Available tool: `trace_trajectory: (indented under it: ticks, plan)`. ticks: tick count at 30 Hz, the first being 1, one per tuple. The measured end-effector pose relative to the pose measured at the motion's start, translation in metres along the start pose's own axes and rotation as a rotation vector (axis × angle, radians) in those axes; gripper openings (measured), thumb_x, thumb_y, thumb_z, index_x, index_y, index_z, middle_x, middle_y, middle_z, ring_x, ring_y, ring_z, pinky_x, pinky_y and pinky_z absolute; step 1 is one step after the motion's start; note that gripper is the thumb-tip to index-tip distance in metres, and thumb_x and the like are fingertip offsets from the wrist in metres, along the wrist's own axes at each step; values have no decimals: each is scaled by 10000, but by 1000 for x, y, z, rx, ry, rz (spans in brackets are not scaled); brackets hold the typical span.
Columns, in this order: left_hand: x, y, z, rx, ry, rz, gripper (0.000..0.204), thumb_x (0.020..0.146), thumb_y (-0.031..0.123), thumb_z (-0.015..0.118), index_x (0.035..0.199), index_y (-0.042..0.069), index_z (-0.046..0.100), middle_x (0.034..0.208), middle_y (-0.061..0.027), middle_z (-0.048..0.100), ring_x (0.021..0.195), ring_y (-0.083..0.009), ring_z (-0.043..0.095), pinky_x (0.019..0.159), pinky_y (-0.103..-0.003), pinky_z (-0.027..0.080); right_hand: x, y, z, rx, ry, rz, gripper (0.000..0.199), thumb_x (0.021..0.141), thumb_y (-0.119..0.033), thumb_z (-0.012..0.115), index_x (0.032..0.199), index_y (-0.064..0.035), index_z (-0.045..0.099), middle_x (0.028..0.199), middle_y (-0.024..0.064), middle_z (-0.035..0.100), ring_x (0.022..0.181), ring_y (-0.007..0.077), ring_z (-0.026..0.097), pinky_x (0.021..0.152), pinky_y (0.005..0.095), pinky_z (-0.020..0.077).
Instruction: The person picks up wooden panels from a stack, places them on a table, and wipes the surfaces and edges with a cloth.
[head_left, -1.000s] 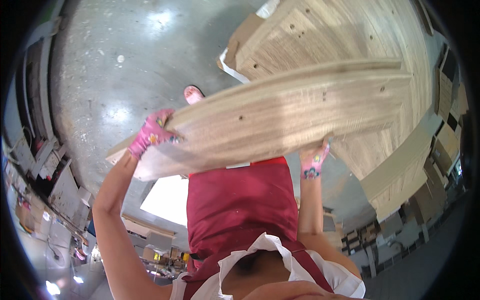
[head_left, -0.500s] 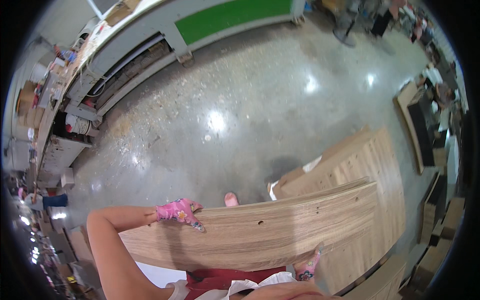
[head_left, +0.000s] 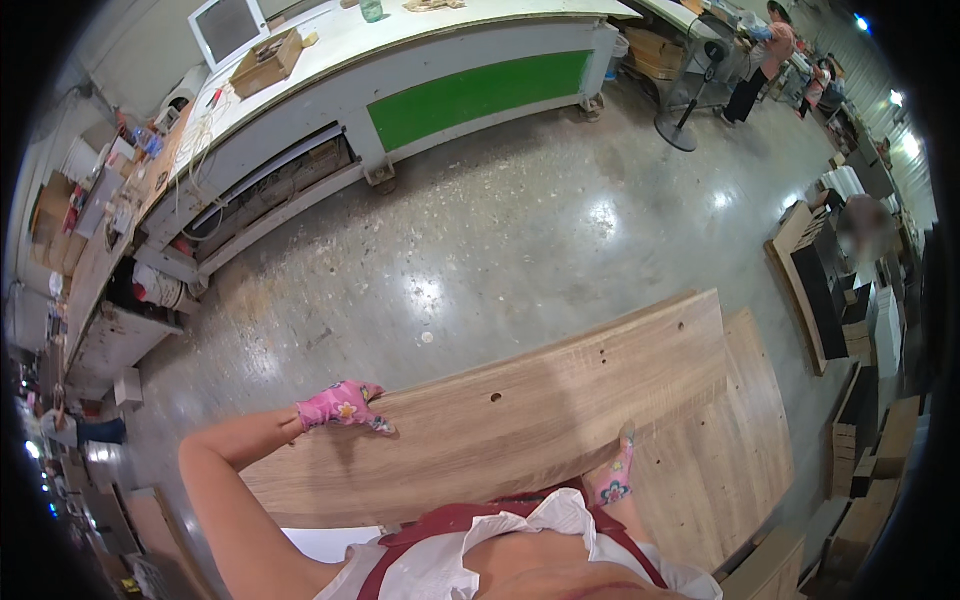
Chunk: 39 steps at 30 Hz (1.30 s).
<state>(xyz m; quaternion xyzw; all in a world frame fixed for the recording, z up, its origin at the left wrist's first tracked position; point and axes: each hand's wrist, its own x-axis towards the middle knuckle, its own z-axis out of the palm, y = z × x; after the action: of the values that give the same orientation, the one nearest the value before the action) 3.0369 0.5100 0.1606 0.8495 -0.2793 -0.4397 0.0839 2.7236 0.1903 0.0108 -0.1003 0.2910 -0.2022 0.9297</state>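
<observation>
A long wood-grain board with a few small drilled holes spans the space in front of my body; an edge behind it suggests more than one board. My left hand, in a pink flowered glove, is closed on its far edge, thumb on the top face and fingers mostly hidden. On the near edge, toward the right end, my right hand in a matching glove grips with its thumb laid on top; its other fingers are out of sight underneath. The board's right end overlaps a stack of similar wood-grain panels.
Beyond the concrete floor stands a long white-topped workbench with a green side panel. A floor fan and a standing person are at the far right. Dark and wood-coloured boards line the right side.
The board has shifted away from my body, its right end swinging farther out over the floor, with both hands still gripping. The view has tilted up, bringing more of the bench into sight.
</observation>
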Motion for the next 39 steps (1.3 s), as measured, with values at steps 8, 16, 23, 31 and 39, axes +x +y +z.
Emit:
trace_trajectory:
  ticks: [8,16,23,31,39]
  plan:
    - [-13,14,11,193,215,4,780,603,519,704,1150,7,490,1129,-177,536,1023,-282,531,867,-327,422,30,15,-18,140,-42,-15,689,741,-535,564,1247,-101,392,1240,92,443,1121,292,422,946,450,345]
    - [-17,8,23,68,341,-9,862,590,523,714,1207,-14,441,1200,-185,487,1106,-284,475,934,-327,372,78,16,-9,50,-102,-55,669,798,-525,470,1295,-98,332,1322,96,357,1186,285,353,980,441,289]
    - [-10,-1,29,72,434,82,911,562,560,713,1212,-16,439,1138,-193,529,1053,-297,515,914,-336,394,69,9,2,73,-199,-113,598,810,-500,468,1266,-122,385,1289,81,410,1168,286,385,965,463,308]
    - [-9,-14,26,91,483,151,945,562,564,706,1233,-31,407,1242,-203,444,1160,-280,431,965,-315,351,26,24,-8,45,-141,-237,633,789,-499,489,1284,-130,348,1299,87,389,1173,302,373,961,493,302]
    - [-27,18,3,285,547,176,818,594,444,741,1191,-34,450,1186,-192,499,1097,-246,491,905,-324,400,24,35,-3,144,-276,-281,620,809,-493,486,1277,-107,358,1286,99,400,1150,294,402,940,468,344]
